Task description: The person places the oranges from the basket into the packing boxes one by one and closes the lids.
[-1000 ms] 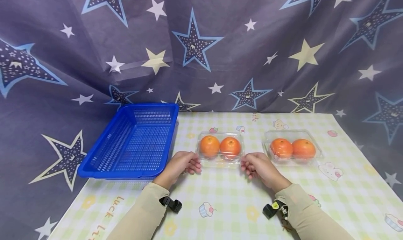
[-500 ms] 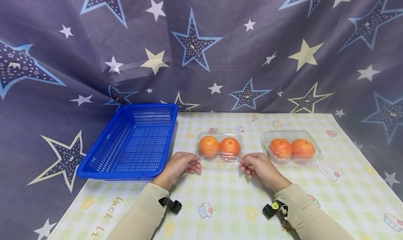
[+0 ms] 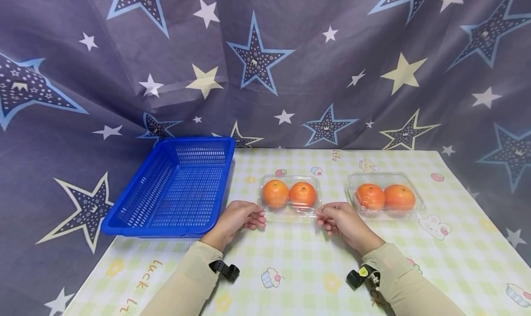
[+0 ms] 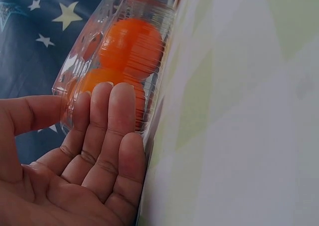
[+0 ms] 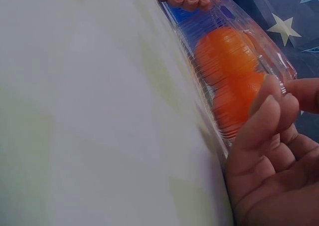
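A clear plastic clamshell box (image 3: 289, 213) with two oranges (image 3: 275, 194) inside sits on the table in the middle of the head view. At its near left corner, the thumb and index finger of my left hand (image 3: 238, 217) pinch the rim. My right hand (image 3: 342, 221) pinches the near right corner in the same way. Both wrist views show the thumb on the rim of the box, with the other fingers beside its ribbed wall. A second clear box (image 3: 388, 178), also with two oranges (image 3: 399, 197), stands to the right, apart from my right hand.
A blue plastic basket (image 3: 226, 187) with slotted walls stands on the left, close to my left hand. The table (image 3: 298, 279) wears a green and white checked cloth. Behind it hangs a dark curtain (image 3: 307, 76) with stars.
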`<state>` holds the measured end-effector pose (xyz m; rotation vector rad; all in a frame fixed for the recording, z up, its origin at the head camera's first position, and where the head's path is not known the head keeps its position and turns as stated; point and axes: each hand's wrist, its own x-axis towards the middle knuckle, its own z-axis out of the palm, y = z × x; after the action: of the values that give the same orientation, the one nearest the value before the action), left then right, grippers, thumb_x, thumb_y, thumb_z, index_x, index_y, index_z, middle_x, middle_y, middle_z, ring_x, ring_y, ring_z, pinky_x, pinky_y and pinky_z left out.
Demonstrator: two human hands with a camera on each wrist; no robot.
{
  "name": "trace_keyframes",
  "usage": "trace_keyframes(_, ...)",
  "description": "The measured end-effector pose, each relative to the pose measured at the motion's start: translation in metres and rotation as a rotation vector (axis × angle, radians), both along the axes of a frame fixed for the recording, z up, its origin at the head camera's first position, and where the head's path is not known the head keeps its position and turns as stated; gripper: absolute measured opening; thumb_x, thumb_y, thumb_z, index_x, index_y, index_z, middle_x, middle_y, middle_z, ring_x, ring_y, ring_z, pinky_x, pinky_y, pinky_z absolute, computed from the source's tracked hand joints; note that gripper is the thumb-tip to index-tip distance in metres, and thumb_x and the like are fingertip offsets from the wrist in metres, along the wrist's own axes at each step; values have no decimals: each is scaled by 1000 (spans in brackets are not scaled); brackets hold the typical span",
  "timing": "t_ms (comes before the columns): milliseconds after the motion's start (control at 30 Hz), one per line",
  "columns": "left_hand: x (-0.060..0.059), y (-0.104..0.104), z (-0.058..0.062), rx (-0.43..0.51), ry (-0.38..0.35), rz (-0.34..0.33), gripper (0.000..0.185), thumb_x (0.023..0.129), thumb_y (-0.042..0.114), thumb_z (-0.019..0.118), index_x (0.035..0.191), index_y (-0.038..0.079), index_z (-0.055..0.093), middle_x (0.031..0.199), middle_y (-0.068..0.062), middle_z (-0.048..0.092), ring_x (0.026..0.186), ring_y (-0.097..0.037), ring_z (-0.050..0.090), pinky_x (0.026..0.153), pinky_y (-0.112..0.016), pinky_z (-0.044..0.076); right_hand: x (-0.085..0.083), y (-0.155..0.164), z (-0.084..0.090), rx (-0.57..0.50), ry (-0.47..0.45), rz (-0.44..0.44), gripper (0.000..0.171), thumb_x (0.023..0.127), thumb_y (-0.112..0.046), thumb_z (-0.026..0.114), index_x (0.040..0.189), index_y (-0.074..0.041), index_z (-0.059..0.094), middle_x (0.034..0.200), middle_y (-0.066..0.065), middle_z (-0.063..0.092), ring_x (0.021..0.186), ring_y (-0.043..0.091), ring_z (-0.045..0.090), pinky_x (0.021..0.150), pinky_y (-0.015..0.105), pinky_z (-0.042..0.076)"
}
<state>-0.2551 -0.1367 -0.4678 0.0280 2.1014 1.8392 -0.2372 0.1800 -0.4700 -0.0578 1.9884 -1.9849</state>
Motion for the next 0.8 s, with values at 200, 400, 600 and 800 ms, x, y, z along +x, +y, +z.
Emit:
trace_keyframes(200, 0, 0, 0, -7, 1, 2, 30, 96, 14, 59, 107, -12, 70, 82, -6, 76, 70, -15, 72, 66, -27, 57, 1, 1, 1, -6, -5, -2, 22, 93, -7, 57, 101, 12, 65, 73, 2, 68, 57, 9, 53, 51, 21, 49)
trace_keyframes(400, 0, 1, 1, -9, -1, 6, 29, 96, 13, 59, 107, -10, 70, 82, -7, 76, 70, -15, 72, 67, -27, 57, 0, 0, 1, -2, -14, -12, 20, 93, -7, 58, 99, 11, 66, 72, 2, 67, 56, 9, 53, 51, 21, 48)
trace_keyframes(600, 1, 1, 2, -15, 2, 7, 29, 96, 14, 59, 108, -11, 70, 83, -8, 77, 70, -15, 72, 67, -27, 57, -1, -1, 1, 15, -9, -14, 21, 93, -8, 58, 98, 11, 66, 72, 1, 66, 57, 10, 53, 52, 22, 49)
trace_keyframes(800, 1, 0, 1, -11, -1, 6, 29, 96, 13, 59, 108, -11, 70, 83, -8, 77, 70, -16, 72, 67, -27, 57, -1, -1, 1, 9, -16, -11, 21, 93, -8, 57, 96, 11, 66, 72, 1, 66, 57, 10, 53, 52, 22, 50)
